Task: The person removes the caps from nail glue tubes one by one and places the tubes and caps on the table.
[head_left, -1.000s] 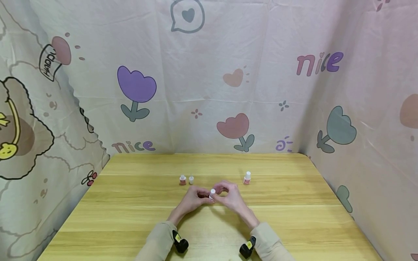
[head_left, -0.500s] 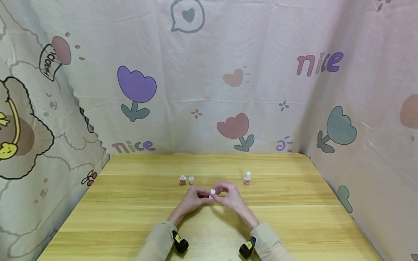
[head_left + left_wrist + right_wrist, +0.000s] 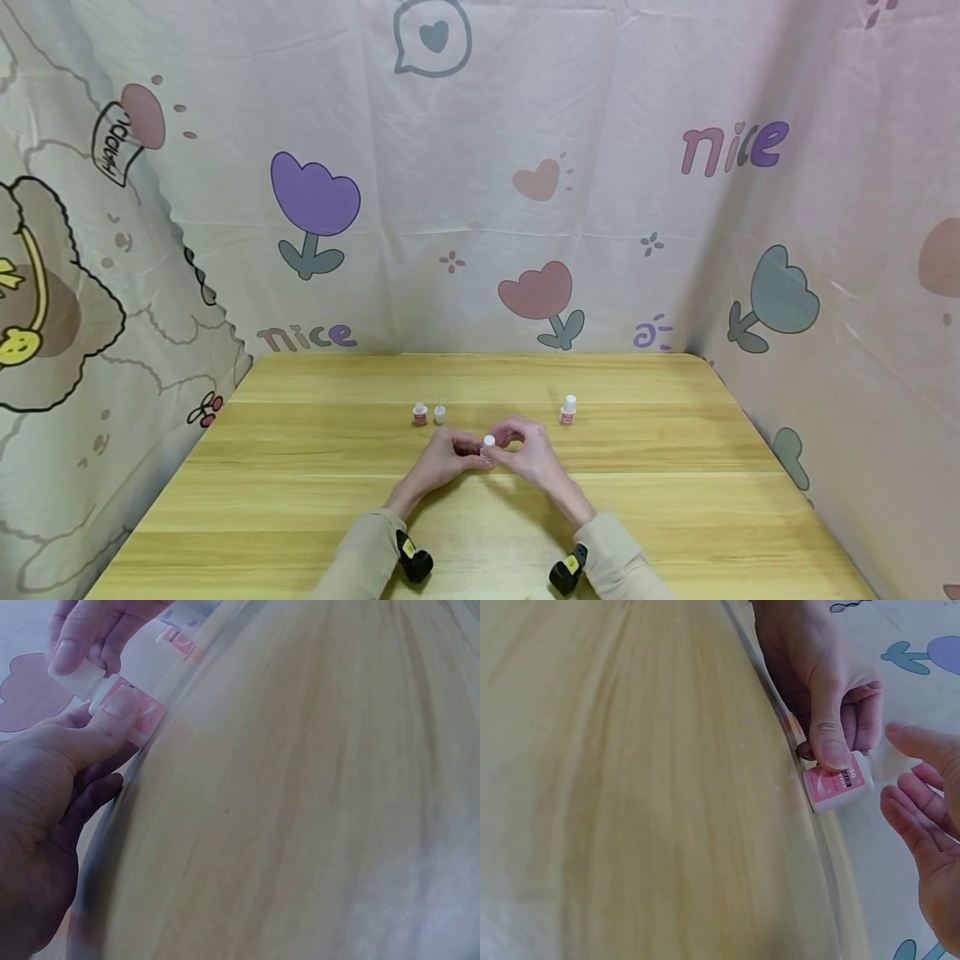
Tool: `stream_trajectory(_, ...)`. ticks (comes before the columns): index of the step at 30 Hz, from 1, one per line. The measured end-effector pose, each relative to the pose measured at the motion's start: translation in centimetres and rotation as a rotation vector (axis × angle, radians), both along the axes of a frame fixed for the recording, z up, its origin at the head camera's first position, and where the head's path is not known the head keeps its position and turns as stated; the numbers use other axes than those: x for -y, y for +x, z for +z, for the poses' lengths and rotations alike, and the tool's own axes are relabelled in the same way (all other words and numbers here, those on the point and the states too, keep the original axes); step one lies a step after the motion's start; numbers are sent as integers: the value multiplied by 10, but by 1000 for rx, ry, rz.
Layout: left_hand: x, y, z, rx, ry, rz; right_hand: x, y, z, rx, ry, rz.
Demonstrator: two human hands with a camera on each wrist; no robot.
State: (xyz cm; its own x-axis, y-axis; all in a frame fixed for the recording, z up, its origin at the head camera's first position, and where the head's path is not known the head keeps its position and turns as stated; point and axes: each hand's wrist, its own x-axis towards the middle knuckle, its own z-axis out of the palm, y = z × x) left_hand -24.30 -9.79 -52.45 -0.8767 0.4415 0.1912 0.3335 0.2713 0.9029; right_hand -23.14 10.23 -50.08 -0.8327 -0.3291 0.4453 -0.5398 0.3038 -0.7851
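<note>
A small bottle with a pink label [image 3: 832, 786] stands on the table between both hands. The left hand [image 3: 444, 457] pinches its body between thumb and fingers, as the left wrist view [image 3: 52, 772] also shows. At the bottle's white cap [image 3: 489, 440] is the right hand [image 3: 534, 456]; in the left wrist view its thumb and fingers hold the cap [image 3: 79, 679]. In the right wrist view the right hand's [image 3: 937, 817] fingers lie around the pale cap, which is blurred there.
Behind the left hand stand an uncapped small bottle [image 3: 420, 415] and, beside it, a white cap [image 3: 439, 414] with its thin stem pointing up. A capped bottle [image 3: 567, 410] is at the back right of the wooden table [image 3: 300, 500]. Patterned cloth [image 3: 450, 167] hangs behind.
The white cap between the hands shows slightly less of its side than before. Both hands keep their places.
</note>
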Motion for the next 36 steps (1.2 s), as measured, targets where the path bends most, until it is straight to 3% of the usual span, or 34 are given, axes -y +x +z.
stream_trajectory(6, 0, 0, -2, -7, 27, -9, 0, -1, 0, -17, 5, -13)
stream_trajectory(20, 1, 0, 0, -33, -32, 3, 2, 1, 1, -38, 5, 27)
stream_trajectory(36, 0, 1, 0, -13, -14, 6, 0, 1, 3, 28, 31, -12)
